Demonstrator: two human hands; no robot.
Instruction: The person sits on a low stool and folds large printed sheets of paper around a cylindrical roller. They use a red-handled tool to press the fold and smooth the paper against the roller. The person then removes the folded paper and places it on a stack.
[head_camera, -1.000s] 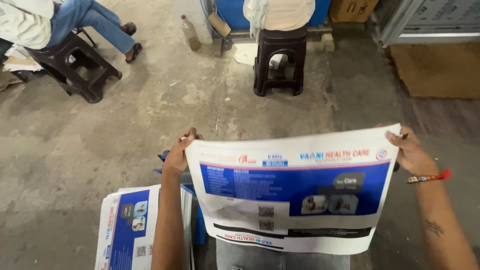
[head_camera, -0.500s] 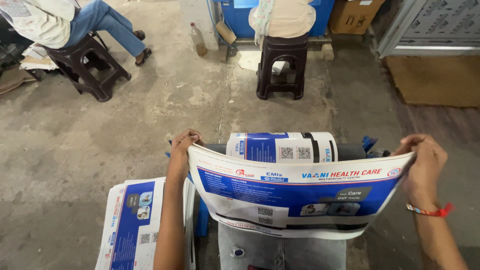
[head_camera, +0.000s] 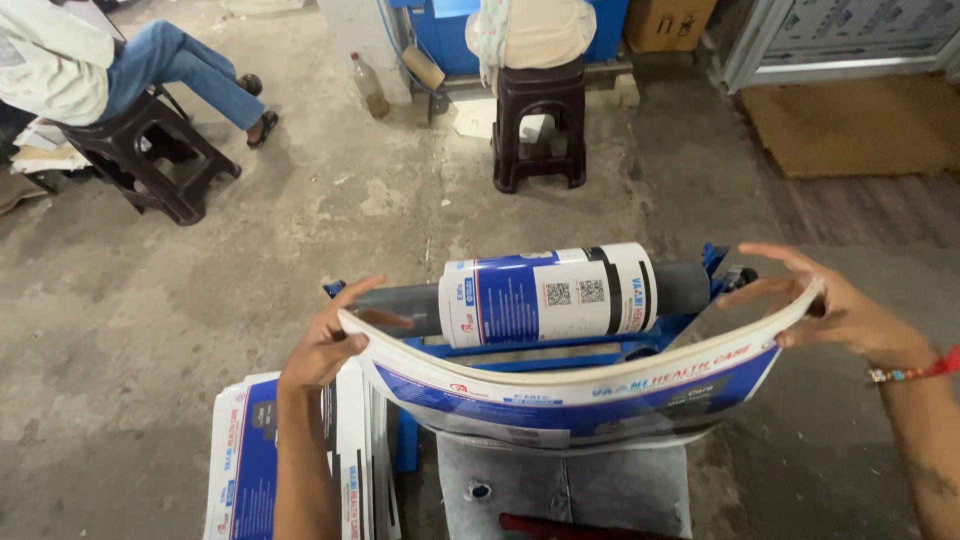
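Two hands clamp printed sheet (head_camera: 580, 395) ends: left hand (head_camera: 325, 345), right hand (head_camera: 840, 310); long axis left-right, sagging mid-span.

The sheet (head_camera: 580, 385) spans centre, with the left hand (head_camera: 325, 345) at its nine o'clock end and the right hand (head_camera: 835, 310) at three. The roller (head_camera: 545, 292) lies just behind it at twelve. A stack (head_camera: 250, 460) sits at eight, a stool (head_camera: 538, 120) far off at twelve.
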